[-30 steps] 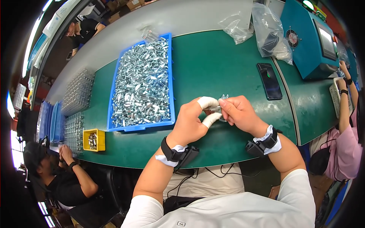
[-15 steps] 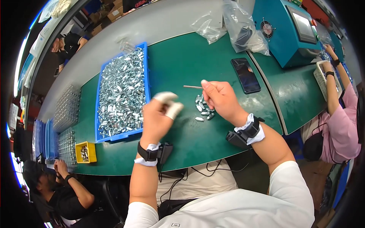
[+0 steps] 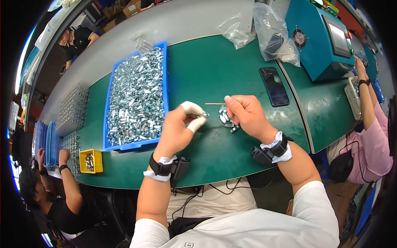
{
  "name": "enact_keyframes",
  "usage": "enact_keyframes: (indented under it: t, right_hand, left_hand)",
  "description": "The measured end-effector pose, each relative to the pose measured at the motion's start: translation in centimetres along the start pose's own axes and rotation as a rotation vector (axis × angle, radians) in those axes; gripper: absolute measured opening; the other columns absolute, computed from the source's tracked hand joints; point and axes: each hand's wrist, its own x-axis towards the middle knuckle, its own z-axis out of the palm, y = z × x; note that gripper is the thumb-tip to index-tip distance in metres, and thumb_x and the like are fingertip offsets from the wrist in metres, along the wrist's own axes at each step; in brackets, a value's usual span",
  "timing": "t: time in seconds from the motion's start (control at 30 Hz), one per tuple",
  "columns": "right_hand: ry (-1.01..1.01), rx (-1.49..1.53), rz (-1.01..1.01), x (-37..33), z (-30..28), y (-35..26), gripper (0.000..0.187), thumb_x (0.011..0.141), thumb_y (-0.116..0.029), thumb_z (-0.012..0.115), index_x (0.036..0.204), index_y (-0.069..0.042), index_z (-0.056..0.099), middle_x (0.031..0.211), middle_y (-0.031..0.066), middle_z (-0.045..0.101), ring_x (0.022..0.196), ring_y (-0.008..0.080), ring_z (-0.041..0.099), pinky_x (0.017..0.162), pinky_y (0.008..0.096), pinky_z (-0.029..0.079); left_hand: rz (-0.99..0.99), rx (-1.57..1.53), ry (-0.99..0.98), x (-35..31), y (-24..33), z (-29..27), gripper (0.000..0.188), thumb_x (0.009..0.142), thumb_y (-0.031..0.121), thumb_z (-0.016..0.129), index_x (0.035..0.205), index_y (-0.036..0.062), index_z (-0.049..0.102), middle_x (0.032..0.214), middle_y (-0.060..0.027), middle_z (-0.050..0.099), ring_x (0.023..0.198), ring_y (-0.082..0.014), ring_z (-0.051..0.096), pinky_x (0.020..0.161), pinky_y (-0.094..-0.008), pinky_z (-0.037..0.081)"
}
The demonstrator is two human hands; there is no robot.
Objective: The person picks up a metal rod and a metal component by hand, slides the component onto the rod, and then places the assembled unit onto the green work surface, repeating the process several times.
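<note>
My right hand (image 3: pixel 249 116) pinches a thin metal rod (image 3: pixel 214 104) between thumb and fingers, its free end directed left. Facing it, my left hand (image 3: pixel 178 127) has white covers on thumb and forefinger. Their tips close on a small shiny metal part (image 3: pixel 206 114), mostly hidden, just below the rod's free end and apart from it. Beneath and beside my right hand lies a little pile of silvery metal parts (image 3: pixel 225 118), partly hidden by that hand. Left of my left hand, a blue tray (image 3: pixel 166 76) is heaped with similar parts.
A phone (image 3: pixel 274 87) lies right on the green table (image 3: pixel 198 62). Clear plastic bags (image 3: pixel 273 35) and a teal machine (image 3: pixel 318 45) stand behind. Wire racks (image 3: pixel 73 111) and a yellow bin (image 3: pixel 97 161) are at left. Co-workers sit on both sides.
My left hand, blurred before, is now steady and closed on a small metal part near the rod. The rod stays in my right hand. The view has shifted slightly. The left co-worker's hands have parted.
</note>
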Motion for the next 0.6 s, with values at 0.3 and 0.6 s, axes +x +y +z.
enact_keyframes:
  t: [0.3,0.6]
  right_hand:
    - [-0.045,-0.351,-0.141,0.15,0.49,-0.84,0.044,0.101,-0.023,0.054,0.063,-0.002,0.052,0.051,0.0009,0.047,0.047,0.0079,0.045,0.044,0.0276,0.035]
    - [-0.091,-0.666,-0.537,-0.08,0.98,-0.2,0.035,0.095,-0.014,0.06,0.063,-0.001,0.054,0.053,0.0078,0.054,0.044,0.017,0.048,0.045,0.0326,0.037]
  left_hand:
    - [0.025,-0.158,0.134,-0.77,0.08,-1.1,0.013,0.087,-0.002,0.069,0.099,-0.0004,0.065,0.091,-0.0046,0.068,0.084,-0.0116,0.066,0.077,-0.0256,0.053]
    - [-0.169,-0.202,-0.094,-0.75,0.75,-0.91,0.013,0.087,-0.003,0.068,0.1,-0.0006,0.065,0.089,-0.004,0.067,0.08,-0.011,0.065,0.071,-0.0242,0.053]
